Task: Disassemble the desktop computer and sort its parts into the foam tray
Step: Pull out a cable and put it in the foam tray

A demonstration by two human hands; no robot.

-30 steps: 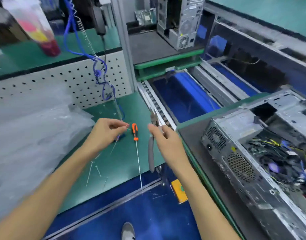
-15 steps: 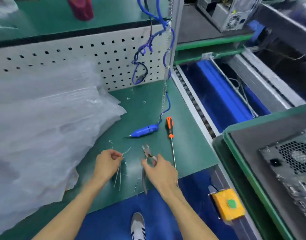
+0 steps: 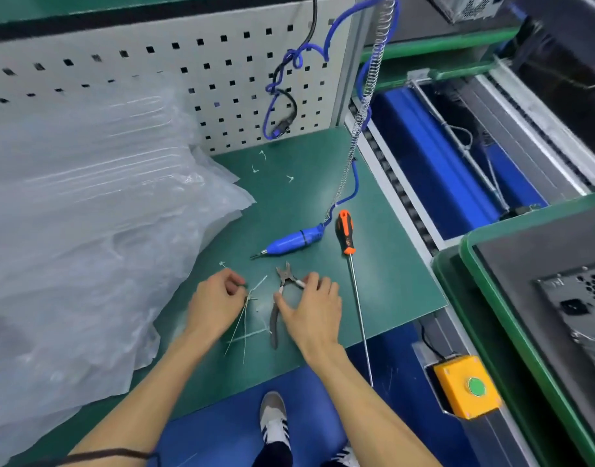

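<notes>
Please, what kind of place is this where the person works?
Most likely a factory workstation for electronics teardown or repair. Signs: a green bench mat with a pegboard behind, a roller conveyor beside it, and an opened computer case on a tray.

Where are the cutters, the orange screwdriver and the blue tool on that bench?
cutters (image 3: 284,277): head view, on the metal pivot behind the tips.
orange screwdriver (image 3: 345,232): head view, middle of the handle.
blue tool (image 3: 291,243): head view, middle of the body.
</notes>
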